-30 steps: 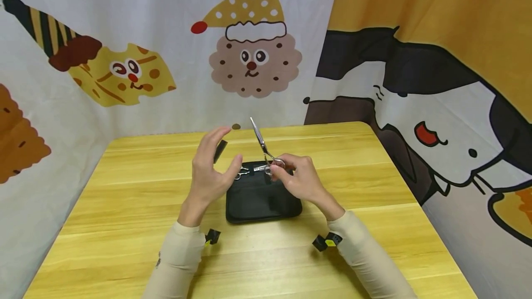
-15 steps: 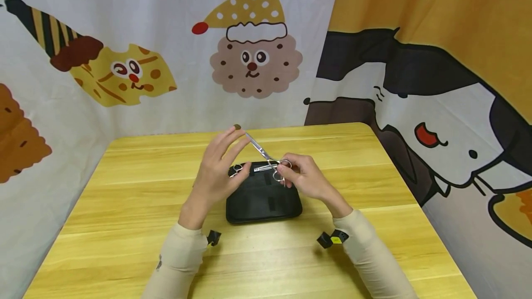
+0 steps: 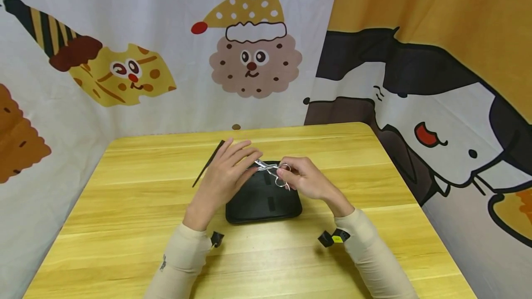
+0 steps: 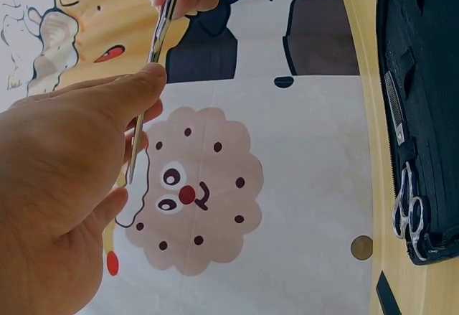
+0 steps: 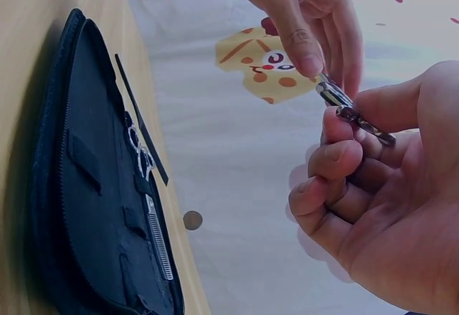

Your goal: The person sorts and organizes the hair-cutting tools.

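My right hand point(image 3: 305, 176) grips silver hairdressing scissors point(image 4: 166, 15) by the finger-ring end, above the case. The blades point left into my left hand point(image 3: 224, 172), whose thumb lies against them with the fingers behind, pinching them; the fingers look fairly straight in the head view. Below lies an open black zip case point(image 3: 263, 200) with straps inside. Tucked into it is a second pair of scissors point(image 5: 159, 240) with a toothed blade, mostly hidden by my left hand in the head view.
A slim black strip point(image 3: 208, 164) lies on the wooden table point(image 3: 137, 197), left of the case and partly behind my left hand. A cartoon-printed curtain point(image 3: 158, 13) hangs behind the table.
My left hand has moved right and its fingers have come over the scissors' blades. The scissors have tilted from nearly upright down toward the left; the black strip shows more fully.
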